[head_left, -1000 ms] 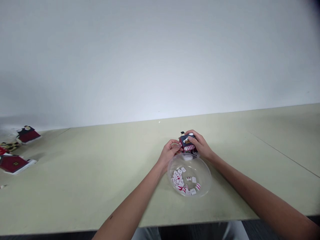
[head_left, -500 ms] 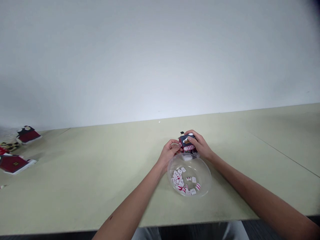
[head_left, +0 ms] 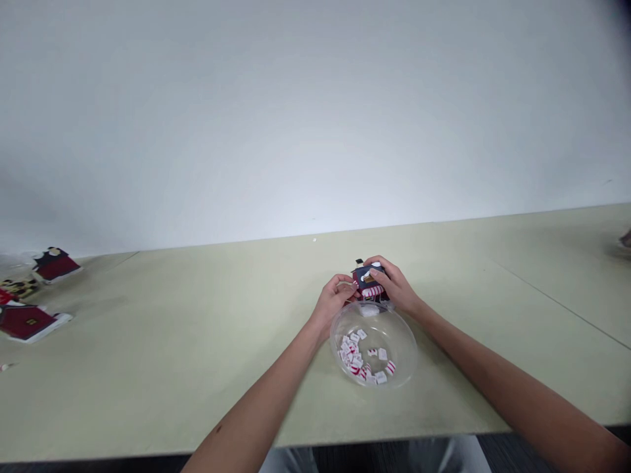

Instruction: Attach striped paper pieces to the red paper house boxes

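Both my hands hold a small model house (head_left: 369,281) with a dark navy roof and a red-and-white striped awning, just beyond the bowl. My left hand (head_left: 335,302) grips its left side with the fingertips. My right hand (head_left: 391,282) lies over its right side and hides part of the roof. Directly below them is a clear plastic bowl (head_left: 374,385), with several small white-and-red pieces (head_left: 355,358) lying loose inside.
Two more red-and-navy model house parts (head_left: 55,265) (head_left: 29,323) and some small items lie at the far left of the pale green table (head_left: 197,341). A table seam runs towards the right. A small pale object (head_left: 626,240) shows at the right edge.
A small pale object has come into view at the right edge. My hands and the model house have barely moved.
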